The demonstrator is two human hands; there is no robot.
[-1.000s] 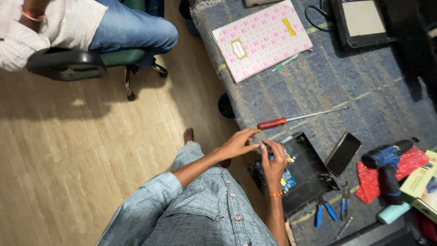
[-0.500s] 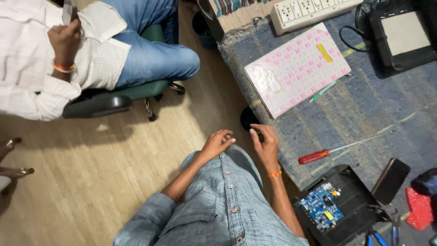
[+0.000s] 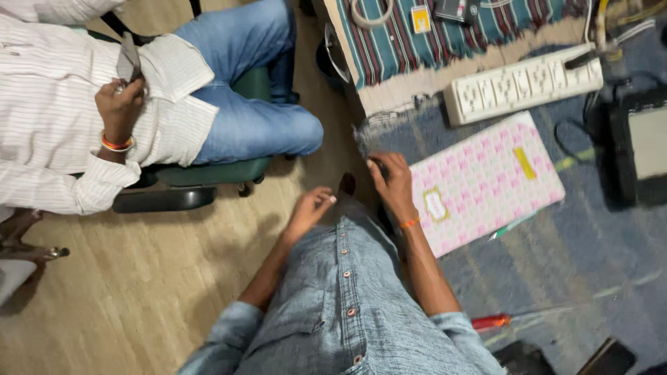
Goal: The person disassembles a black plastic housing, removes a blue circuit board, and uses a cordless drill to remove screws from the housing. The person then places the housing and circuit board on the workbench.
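The right hand is laid at the left edge of the blue-grey cloth-covered table, knuckles up, just beside the pink patterned box, which lies flat on the table with a yellow strip near its upper corner and a small framed label near its lower left. The fingers are curled together over something small and dark at the table's edge; what it is cannot be told, and whether it is truly gripped cannot be told either. An orange band is worn on that wrist.

The left hand is held off the table, above the wooden floor and just above the denim shirt, well short of the box. Its fingers are loosely bent and drawn together, with nothing seen in them.

Above the pink box a white power strip is set along the table's edge, and beyond it a green striped cloth is spread. To the right a dark flat device is seen, partly cut off. A thin green pen is placed just under the box's lower edge. Lower down, a red-handled screwdriver lies on the cloth — near the right elbow, well apart from both hands.

At the left another person is seated on a green chair in a white striped shirt and jeans; that person's hand is closed on a dark tool — apparently pliers.
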